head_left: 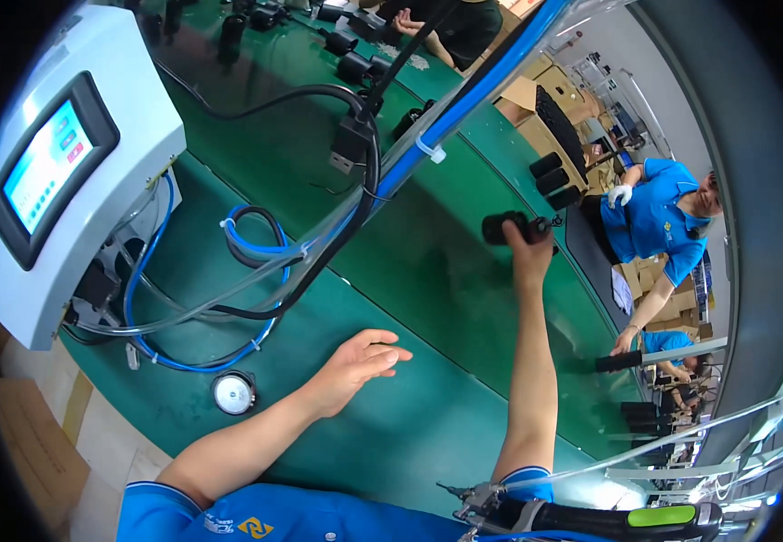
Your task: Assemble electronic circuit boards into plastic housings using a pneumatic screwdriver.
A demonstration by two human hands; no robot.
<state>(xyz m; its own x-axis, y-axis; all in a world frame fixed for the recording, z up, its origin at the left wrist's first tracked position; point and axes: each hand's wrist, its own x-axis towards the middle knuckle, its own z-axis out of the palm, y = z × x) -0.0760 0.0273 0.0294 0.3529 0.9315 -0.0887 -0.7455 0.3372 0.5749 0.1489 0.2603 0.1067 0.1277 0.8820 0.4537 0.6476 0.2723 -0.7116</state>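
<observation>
My right hand is stretched out over the far right of the green table, its fingers closed round a black cylindrical part. A smaller black end shows on the part's right side; the fingers cover its middle. My left hand hovers over the near part of the table, fingers loosely extended and holding nothing. To its left lies a round part with a silver-white face and dark rim, apart from the hand.
A white machine with a lit touchscreen stands at left. Blue and black cables and clear hoses cross the middle. Black cylinders stand at far right, near a co-worker in a blue shirt. A black-handled tool hangs at lower right.
</observation>
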